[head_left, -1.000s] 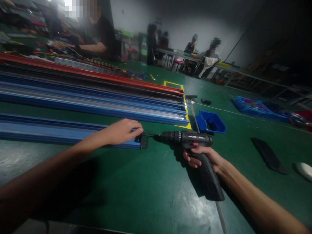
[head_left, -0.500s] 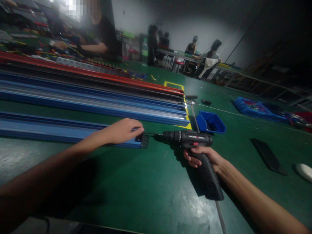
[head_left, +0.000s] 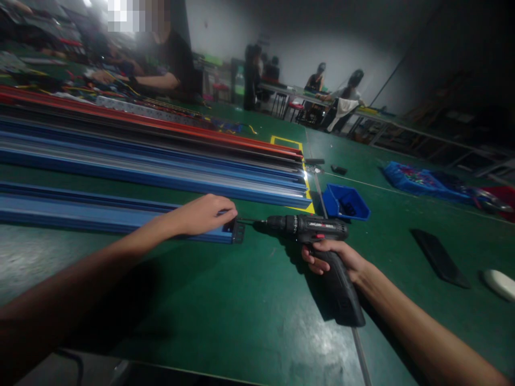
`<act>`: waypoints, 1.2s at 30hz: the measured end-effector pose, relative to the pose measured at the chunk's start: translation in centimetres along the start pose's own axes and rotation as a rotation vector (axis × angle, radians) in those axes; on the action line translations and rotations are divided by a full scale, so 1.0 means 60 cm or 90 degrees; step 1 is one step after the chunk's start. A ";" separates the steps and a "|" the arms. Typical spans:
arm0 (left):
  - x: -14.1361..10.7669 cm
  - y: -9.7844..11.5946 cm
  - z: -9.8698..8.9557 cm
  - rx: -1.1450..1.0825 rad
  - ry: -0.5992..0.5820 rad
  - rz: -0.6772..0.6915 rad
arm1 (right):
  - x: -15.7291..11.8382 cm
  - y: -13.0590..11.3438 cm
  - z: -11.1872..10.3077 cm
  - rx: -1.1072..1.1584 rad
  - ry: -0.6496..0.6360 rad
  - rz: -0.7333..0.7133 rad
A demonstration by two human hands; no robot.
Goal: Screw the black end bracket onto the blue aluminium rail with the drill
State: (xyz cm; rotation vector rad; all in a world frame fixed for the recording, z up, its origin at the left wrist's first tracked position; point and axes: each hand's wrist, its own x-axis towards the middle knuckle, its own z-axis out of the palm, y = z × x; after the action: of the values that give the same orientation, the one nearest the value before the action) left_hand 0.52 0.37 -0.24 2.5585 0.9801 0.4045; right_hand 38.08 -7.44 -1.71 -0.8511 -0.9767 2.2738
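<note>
A blue metal profile (head_left: 120, 217) lies on the green table, with a black end cap (head_left: 238, 231) at its right end. My left hand (head_left: 207, 214) rests over that end, its fingers closed around the profile near the cap. My right hand (head_left: 324, 256) grips a black power drill (head_left: 317, 228), which points left. The drill's long thin bit reaches to the end cap beside my left fingertips. Where the bit's tip meets the cap is too small to make out.
Behind lie several blue, black and red profiles (head_left: 193, 174). Right of them are a blue bin (head_left: 346, 202), a black flat piece (head_left: 439, 258), a white object (head_left: 499, 284) and a blue tray (head_left: 422, 181). A person (head_left: 169, 64) works across the table; others are farther back.
Both hands and the drill hold almost the same pose. The view has shifted slightly, so things on the right appear a little farther left.
</note>
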 end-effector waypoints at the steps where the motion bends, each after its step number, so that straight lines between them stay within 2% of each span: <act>1: 0.000 0.000 0.000 0.002 0.001 0.000 | 0.000 0.000 0.000 0.000 0.002 0.000; 15: 0.000 0.002 -0.001 -0.006 0.003 -0.002 | -0.001 0.002 0.003 -0.004 0.023 -0.004; 36: 0.000 0.001 -0.001 -0.009 0.008 -0.007 | -0.001 0.000 0.003 -0.005 0.008 -0.002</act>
State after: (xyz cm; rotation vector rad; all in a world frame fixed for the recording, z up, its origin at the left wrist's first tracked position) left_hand 0.52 0.33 -0.18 2.5402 0.9923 0.4222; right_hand 38.01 -7.56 -1.58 -0.8651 -0.9809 2.2614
